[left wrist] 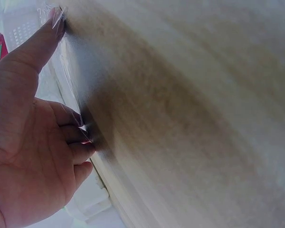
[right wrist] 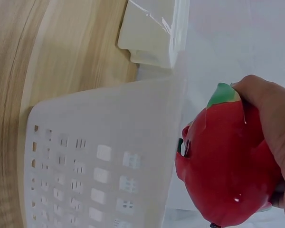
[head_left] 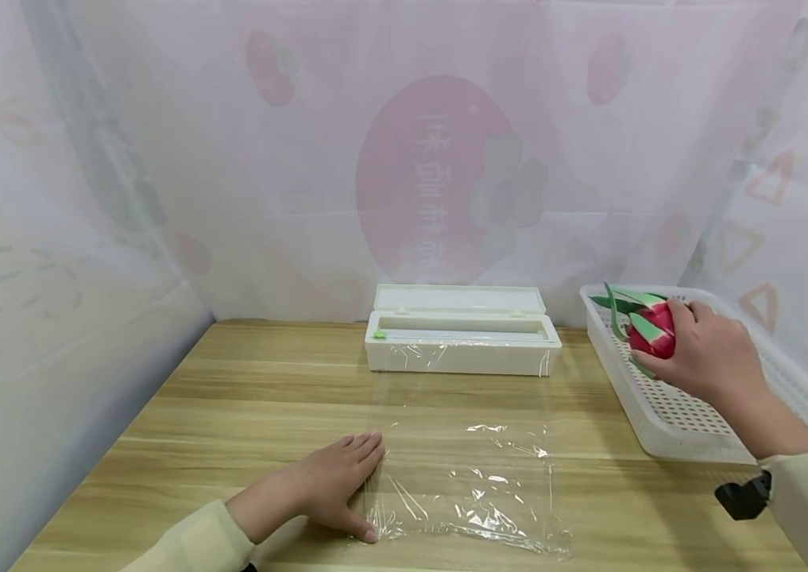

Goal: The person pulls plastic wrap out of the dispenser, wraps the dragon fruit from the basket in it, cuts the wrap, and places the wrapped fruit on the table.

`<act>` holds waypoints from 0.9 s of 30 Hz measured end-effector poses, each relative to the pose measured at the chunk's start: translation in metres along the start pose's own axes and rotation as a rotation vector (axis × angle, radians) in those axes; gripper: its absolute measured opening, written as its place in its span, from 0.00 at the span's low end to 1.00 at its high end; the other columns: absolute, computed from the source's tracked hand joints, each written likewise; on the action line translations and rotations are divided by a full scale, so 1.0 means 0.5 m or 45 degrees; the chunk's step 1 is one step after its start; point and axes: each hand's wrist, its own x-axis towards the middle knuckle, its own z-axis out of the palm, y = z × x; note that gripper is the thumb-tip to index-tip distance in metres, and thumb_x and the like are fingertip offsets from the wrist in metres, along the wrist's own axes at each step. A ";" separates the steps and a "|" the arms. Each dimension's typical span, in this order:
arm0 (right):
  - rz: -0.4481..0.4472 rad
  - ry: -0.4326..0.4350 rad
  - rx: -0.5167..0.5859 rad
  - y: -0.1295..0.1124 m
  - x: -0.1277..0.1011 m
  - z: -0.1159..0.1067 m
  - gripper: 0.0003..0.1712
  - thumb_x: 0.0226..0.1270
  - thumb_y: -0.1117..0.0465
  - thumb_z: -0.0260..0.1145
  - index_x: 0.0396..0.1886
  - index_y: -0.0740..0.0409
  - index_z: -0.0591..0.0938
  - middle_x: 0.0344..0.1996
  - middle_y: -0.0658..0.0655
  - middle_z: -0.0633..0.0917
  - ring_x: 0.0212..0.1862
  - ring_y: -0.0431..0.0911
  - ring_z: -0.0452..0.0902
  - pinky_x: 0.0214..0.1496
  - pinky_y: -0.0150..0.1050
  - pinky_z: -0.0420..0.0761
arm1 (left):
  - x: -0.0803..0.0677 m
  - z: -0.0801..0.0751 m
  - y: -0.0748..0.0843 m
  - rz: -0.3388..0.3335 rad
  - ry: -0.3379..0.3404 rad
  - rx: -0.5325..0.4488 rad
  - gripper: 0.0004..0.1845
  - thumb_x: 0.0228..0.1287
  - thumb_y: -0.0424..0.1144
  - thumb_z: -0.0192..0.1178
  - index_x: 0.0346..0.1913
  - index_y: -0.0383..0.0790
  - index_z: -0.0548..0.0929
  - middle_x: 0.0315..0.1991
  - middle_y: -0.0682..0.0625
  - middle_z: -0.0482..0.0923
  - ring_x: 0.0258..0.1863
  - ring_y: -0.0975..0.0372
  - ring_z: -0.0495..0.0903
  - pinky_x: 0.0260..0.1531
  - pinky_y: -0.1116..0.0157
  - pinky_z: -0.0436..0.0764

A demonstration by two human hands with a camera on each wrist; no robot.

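Observation:
My right hand (head_left: pixel 714 349) grips a red dragon fruit (head_left: pixel 650 338) with green leaf tips, held over the left part of a white perforated basket (head_left: pixel 614 377). In the right wrist view the fruit's smooth red side (right wrist: pixel 223 166) faces the camera, beside the basket wall. My left hand (head_left: pixel 335 485) rests on the tabletop with fingers extended, thumb and fingertips at the left edge of a clear sheet of cling film (head_left: pixel 461 485). The film runs toward me from a white cling film dispenser (head_left: pixel 461 359), whose lid stands raised. Wrinkles gather along the sheet's near edge.
A small green slider (head_left: pixel 380 334) sits at the left end of the dispenser. The wooden table (head_left: pixel 232 389) backs onto a pink-and-white printed curtain (head_left: pixel 289 199), with more curtain along both sides. A black wrist device (head_left: pixel 744 496) shows at the right sleeve.

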 end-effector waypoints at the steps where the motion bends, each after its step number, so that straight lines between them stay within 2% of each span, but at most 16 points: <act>1: -0.011 0.018 0.003 -0.002 0.001 -0.002 0.44 0.42 0.45 0.76 0.51 0.71 0.71 0.37 0.73 0.74 0.26 0.64 0.73 0.26 0.59 0.74 | 0.000 0.000 0.000 0.000 0.000 0.000 0.61 0.49 0.76 0.57 0.72 0.28 0.58 0.73 0.34 0.53 0.73 0.48 0.53 0.70 0.52 0.55; 9: -0.095 0.150 -0.008 -0.018 0.008 -0.021 0.46 0.37 0.46 0.78 0.52 0.71 0.72 0.38 0.73 0.75 0.27 0.66 0.73 0.26 0.61 0.75 | 0.000 0.002 -0.001 -0.007 -0.001 0.000 0.62 0.49 0.76 0.57 0.73 0.28 0.57 0.73 0.35 0.52 0.73 0.48 0.52 0.70 0.52 0.55; 15: -0.226 0.271 0.014 -0.028 0.012 -0.030 0.49 0.31 0.47 0.79 0.53 0.71 0.73 0.39 0.70 0.75 0.30 0.63 0.73 0.27 0.60 0.74 | -0.001 0.004 -0.003 -0.009 0.001 -0.005 0.62 0.49 0.76 0.57 0.72 0.28 0.58 0.73 0.34 0.52 0.73 0.48 0.52 0.70 0.52 0.54; 18: -0.305 0.329 0.037 -0.036 0.015 -0.035 0.53 0.39 0.34 0.72 0.54 0.72 0.74 0.40 0.71 0.76 0.31 0.64 0.74 0.29 0.60 0.75 | 0.000 0.004 -0.003 -0.010 -0.002 -0.003 0.62 0.49 0.76 0.57 0.72 0.28 0.58 0.73 0.35 0.52 0.73 0.48 0.52 0.70 0.52 0.54; 20: -0.354 0.372 0.051 -0.043 0.018 -0.037 0.56 0.47 0.25 0.61 0.55 0.73 0.75 0.41 0.71 0.77 0.32 0.64 0.75 0.30 0.61 0.75 | 0.000 0.004 -0.003 -0.012 -0.004 0.000 0.61 0.49 0.76 0.57 0.73 0.28 0.58 0.74 0.35 0.52 0.73 0.48 0.52 0.70 0.52 0.54; 22: -0.396 0.411 0.059 -0.051 0.021 -0.038 0.57 0.54 0.21 0.48 0.54 0.73 0.75 0.41 0.72 0.77 0.33 0.65 0.75 0.30 0.61 0.76 | 0.000 0.004 -0.003 -0.014 -0.006 0.001 0.61 0.50 0.76 0.57 0.72 0.28 0.58 0.74 0.35 0.52 0.73 0.48 0.52 0.70 0.52 0.54; 23: -0.413 0.427 0.063 -0.055 0.023 -0.038 0.58 0.55 0.21 0.45 0.54 0.74 0.75 0.41 0.72 0.78 0.33 0.65 0.75 0.30 0.61 0.76 | 0.000 0.004 -0.003 -0.014 -0.007 0.000 0.61 0.50 0.76 0.57 0.72 0.28 0.58 0.74 0.35 0.52 0.73 0.48 0.52 0.70 0.52 0.54; 27: -0.482 0.479 0.084 -0.069 0.028 -0.040 0.55 0.56 0.23 0.47 0.52 0.74 0.76 0.40 0.71 0.78 0.32 0.64 0.75 0.30 0.61 0.77 | 0.000 0.004 -0.002 -0.015 -0.012 -0.006 0.61 0.50 0.76 0.57 0.73 0.28 0.58 0.74 0.35 0.52 0.73 0.48 0.52 0.70 0.53 0.54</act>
